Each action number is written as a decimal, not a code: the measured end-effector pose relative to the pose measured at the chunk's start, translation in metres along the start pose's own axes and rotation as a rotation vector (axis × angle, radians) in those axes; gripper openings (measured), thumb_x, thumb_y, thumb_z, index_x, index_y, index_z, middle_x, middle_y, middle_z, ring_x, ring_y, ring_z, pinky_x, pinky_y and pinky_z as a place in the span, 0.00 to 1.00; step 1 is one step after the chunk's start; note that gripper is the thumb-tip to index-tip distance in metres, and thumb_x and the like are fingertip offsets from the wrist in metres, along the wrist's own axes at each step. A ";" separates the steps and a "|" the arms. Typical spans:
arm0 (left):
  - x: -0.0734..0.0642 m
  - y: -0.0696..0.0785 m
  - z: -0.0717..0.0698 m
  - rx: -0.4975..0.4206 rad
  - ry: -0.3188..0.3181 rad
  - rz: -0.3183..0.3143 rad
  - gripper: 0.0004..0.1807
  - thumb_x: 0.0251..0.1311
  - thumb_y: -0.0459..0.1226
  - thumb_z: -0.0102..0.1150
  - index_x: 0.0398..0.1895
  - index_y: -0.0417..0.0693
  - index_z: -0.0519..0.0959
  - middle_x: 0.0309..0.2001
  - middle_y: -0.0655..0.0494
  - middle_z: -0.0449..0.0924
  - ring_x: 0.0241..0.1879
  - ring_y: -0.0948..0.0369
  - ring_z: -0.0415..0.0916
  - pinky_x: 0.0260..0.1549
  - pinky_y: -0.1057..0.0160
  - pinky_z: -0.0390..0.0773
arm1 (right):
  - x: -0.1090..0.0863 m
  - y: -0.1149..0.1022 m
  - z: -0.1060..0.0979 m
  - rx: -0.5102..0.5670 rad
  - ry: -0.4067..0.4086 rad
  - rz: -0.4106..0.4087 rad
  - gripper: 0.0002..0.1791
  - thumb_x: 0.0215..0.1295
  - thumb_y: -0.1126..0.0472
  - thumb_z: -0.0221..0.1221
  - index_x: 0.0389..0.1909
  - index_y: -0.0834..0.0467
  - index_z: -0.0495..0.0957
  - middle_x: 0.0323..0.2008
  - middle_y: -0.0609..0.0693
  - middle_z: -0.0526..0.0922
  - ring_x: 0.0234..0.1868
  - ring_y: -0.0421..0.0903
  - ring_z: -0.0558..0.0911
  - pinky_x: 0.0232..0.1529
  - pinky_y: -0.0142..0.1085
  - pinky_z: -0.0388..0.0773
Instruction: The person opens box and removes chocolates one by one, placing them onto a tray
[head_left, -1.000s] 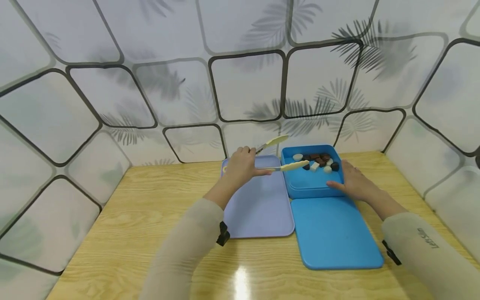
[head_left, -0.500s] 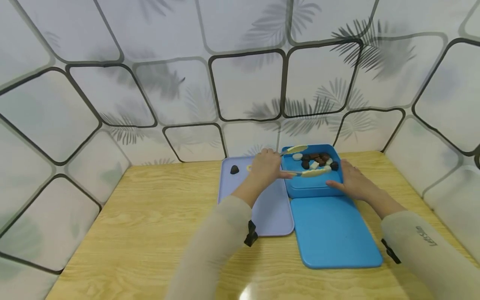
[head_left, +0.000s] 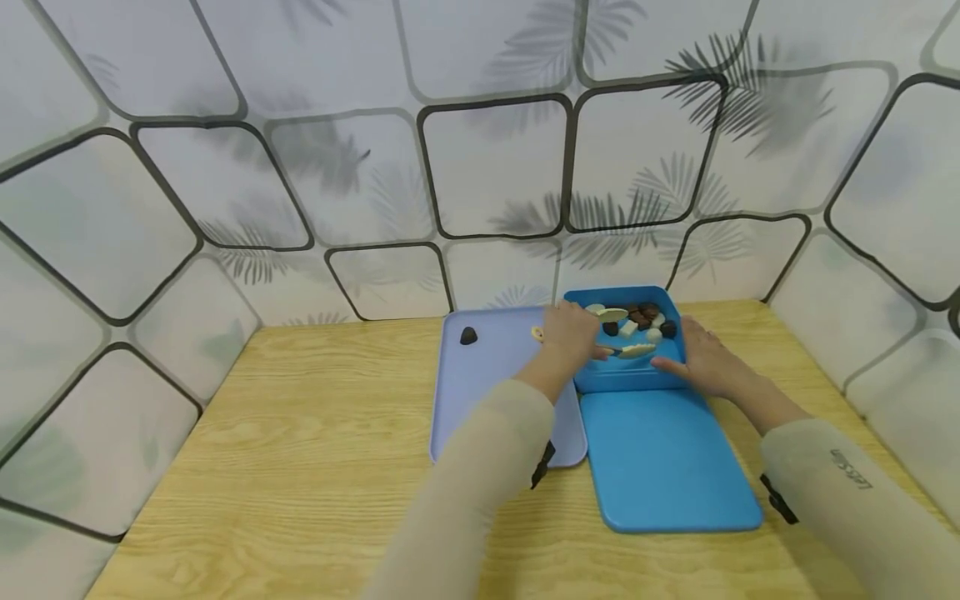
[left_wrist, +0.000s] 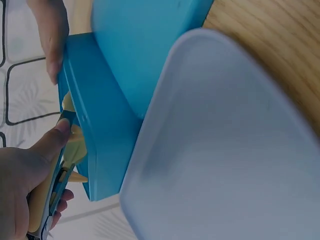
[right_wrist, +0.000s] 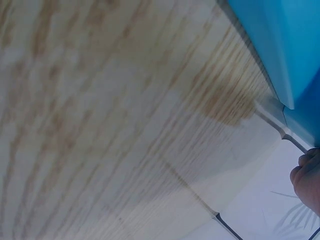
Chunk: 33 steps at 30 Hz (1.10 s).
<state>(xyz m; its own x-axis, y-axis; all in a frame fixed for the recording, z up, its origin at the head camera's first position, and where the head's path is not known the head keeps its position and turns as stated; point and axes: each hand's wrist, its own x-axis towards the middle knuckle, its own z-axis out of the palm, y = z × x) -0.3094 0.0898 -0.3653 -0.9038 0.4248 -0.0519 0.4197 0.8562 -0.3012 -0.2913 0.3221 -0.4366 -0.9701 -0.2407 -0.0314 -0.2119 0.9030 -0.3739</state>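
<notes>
My left hand (head_left: 572, 333) grips a pair of tongs (head_left: 636, 351) with pale yellow tips and a metal middle. The tips stand apart, over the blue box (head_left: 630, 382). Inside lie several chocolate-like pieces (head_left: 643, 314), brown, black and white. In the left wrist view, the left thumb presses along one arm of the tongs (left_wrist: 73, 151). My right hand (head_left: 708, 362) holds the front right part of the box, thumb over the rim and fingers along the outer side. At the right wrist view's edge, fingertips (right_wrist: 307, 180) show beside the blue wall.
Left of the box lies a lavender tray (head_left: 480, 375) with one black piece (head_left: 468, 336) near its back left. A flat blue lid (head_left: 671, 467) lies in front of the box. A patterned wall (head_left: 495, 183) rises behind the wooden table (head_left: 322, 433).
My left hand has carried the tongs rightward from over the tray into the box, and their tips have come closer together. The black piece on the tray has come into view. The right hand stays put.
</notes>
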 end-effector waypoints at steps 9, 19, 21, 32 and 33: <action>0.003 0.019 0.002 -0.003 -0.053 -0.074 0.26 0.54 0.66 0.52 0.51 0.67 0.79 0.50 0.63 0.77 0.49 0.62 0.70 0.54 0.59 0.71 | 0.001 0.000 0.002 0.019 -0.001 0.016 0.59 0.64 0.34 0.50 0.69 0.77 0.31 0.68 0.78 0.36 0.67 0.76 0.42 0.67 0.61 0.39; -0.002 0.019 0.009 -0.040 0.012 -0.056 0.18 0.59 0.60 0.53 0.45 0.66 0.82 0.45 0.64 0.80 0.46 0.62 0.73 0.44 0.62 0.76 | 0.000 -0.002 0.001 0.009 0.002 0.016 0.59 0.65 0.34 0.49 0.68 0.77 0.32 0.68 0.78 0.36 0.68 0.75 0.42 0.67 0.61 0.39; -0.002 0.018 0.011 -0.056 0.019 -0.052 0.18 0.59 0.60 0.52 0.45 0.65 0.82 0.44 0.63 0.80 0.45 0.62 0.74 0.40 0.62 0.76 | 0.000 -0.002 0.001 0.009 -0.002 0.018 0.59 0.65 0.34 0.49 0.68 0.77 0.31 0.68 0.78 0.36 0.68 0.75 0.42 0.67 0.61 0.39; -0.003 0.006 0.017 -0.086 0.064 -0.069 0.26 0.56 0.65 0.51 0.47 0.61 0.81 0.46 0.62 0.80 0.47 0.64 0.75 0.38 0.64 0.79 | -0.001 -0.002 -0.002 0.019 -0.007 0.019 0.59 0.65 0.34 0.49 0.68 0.77 0.31 0.68 0.78 0.36 0.68 0.75 0.41 0.67 0.63 0.39; -0.004 0.005 0.018 -0.087 0.066 -0.064 0.27 0.56 0.65 0.51 0.48 0.60 0.81 0.45 0.62 0.80 0.46 0.64 0.75 0.36 0.64 0.79 | -0.001 -0.002 -0.001 0.019 -0.009 0.018 0.59 0.65 0.34 0.49 0.68 0.77 0.31 0.68 0.78 0.36 0.68 0.75 0.42 0.66 0.63 0.39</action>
<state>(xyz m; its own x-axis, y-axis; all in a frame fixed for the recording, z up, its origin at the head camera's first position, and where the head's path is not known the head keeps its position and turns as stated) -0.3052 0.0871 -0.3832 -0.9226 0.3846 0.0286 0.3698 0.9033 -0.2177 -0.2898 0.3209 -0.4348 -0.9726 -0.2278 -0.0467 -0.1921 0.9002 -0.3907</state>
